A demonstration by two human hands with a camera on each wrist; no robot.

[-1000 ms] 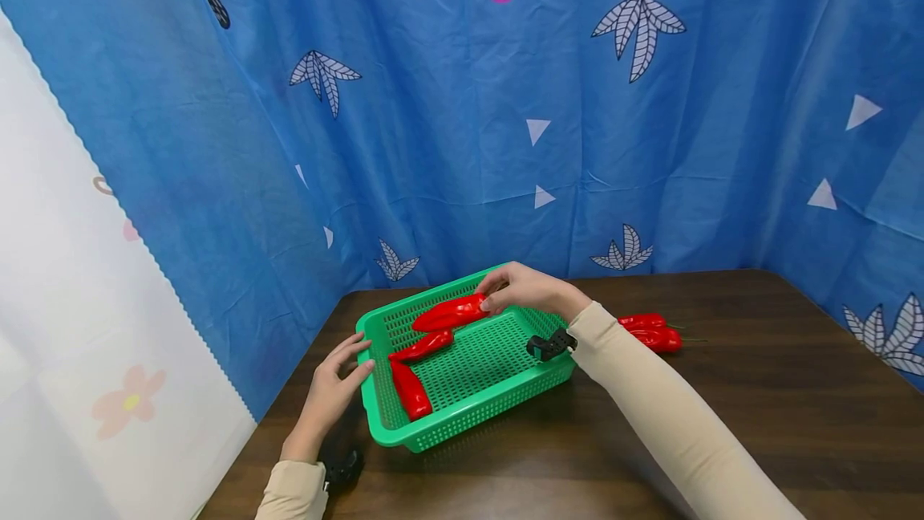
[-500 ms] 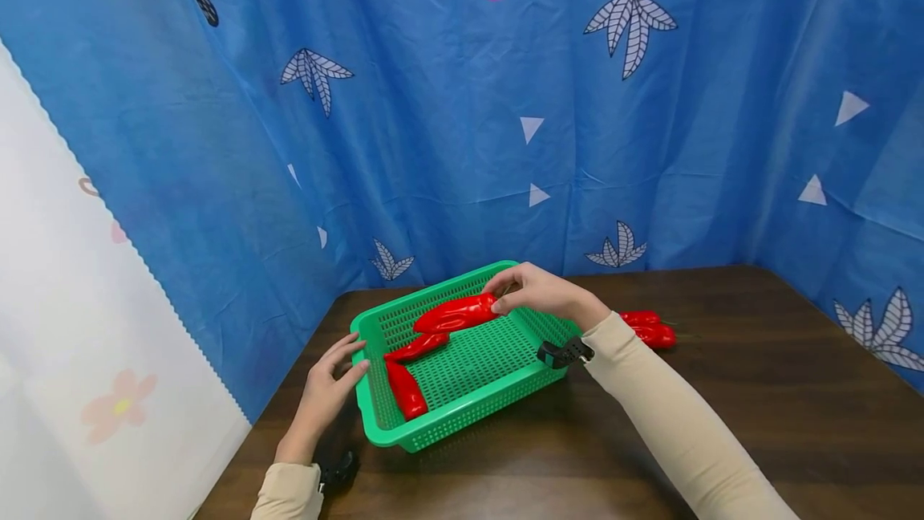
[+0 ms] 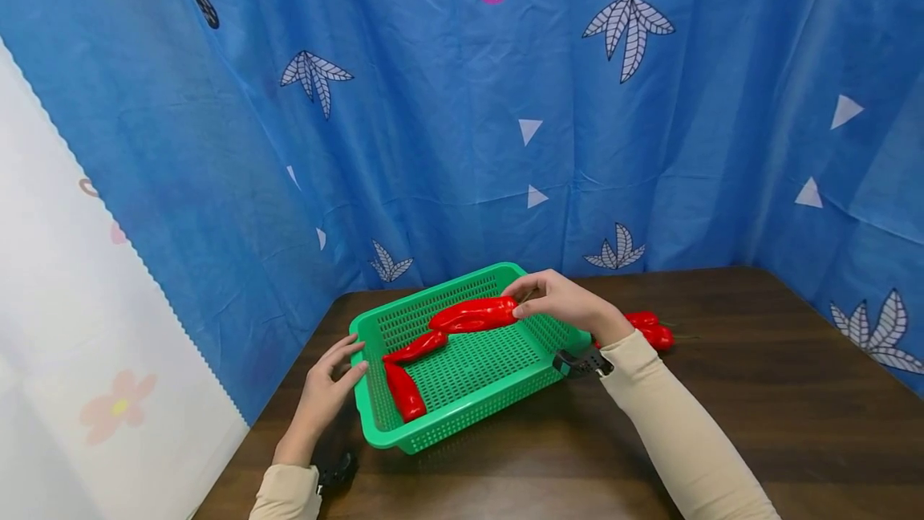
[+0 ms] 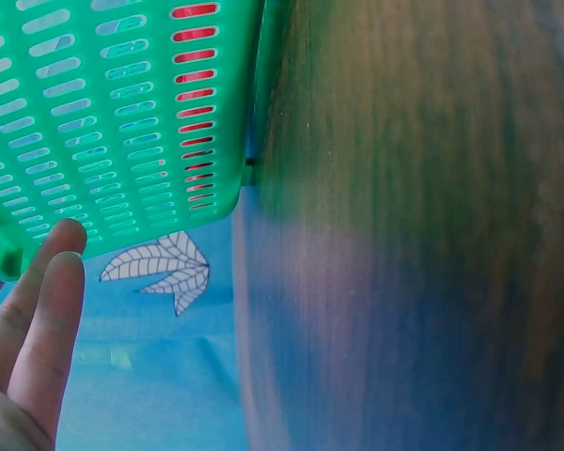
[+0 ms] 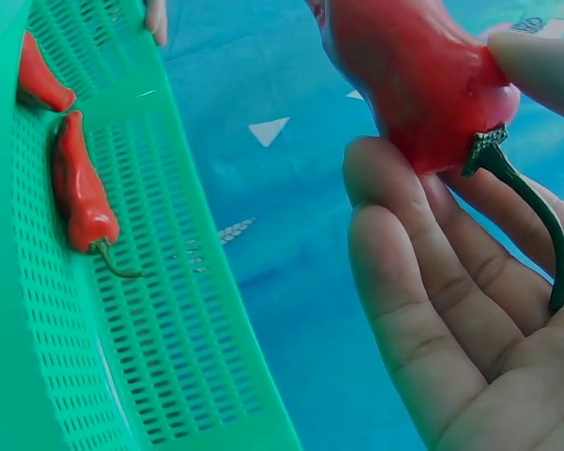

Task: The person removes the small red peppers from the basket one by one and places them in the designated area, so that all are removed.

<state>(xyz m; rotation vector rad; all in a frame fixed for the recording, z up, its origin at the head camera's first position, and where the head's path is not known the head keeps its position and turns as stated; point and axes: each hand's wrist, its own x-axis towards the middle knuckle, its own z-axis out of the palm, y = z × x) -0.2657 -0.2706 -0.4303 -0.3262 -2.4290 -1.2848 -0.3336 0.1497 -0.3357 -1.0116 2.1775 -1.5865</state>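
Note:
My right hand (image 3: 566, 305) pinches a red pepper (image 3: 472, 315) near its stem end, over the green plastic basket (image 3: 472, 406). In the right wrist view the thumb and fingers close around the pepper's shoulder, and its curved green stem (image 5: 531, 202) points into the palm. Two more red peppers lie inside along the basket's left part: one pepper (image 3: 417, 347) slanting near the far wall, another pepper (image 3: 406, 392) by the near left corner. At the basket's left rim my left hand (image 3: 325, 392) rests with fingers extended; its fingers (image 4: 52, 315) lie against the outside wall in the left wrist view.
Several red peppers (image 3: 653, 333) with green stems lie on the dark wooden table (image 3: 758, 375) to the right of the basket, partly behind my right forearm. A blue patterned curtain (image 3: 462, 103) hangs right behind the table, and a white cloth (image 3: 108, 343) on the left.
My right hand has moved to the right with the pepper, which now lies more level over the basket's middle. The left hand keeps its place at the rim.

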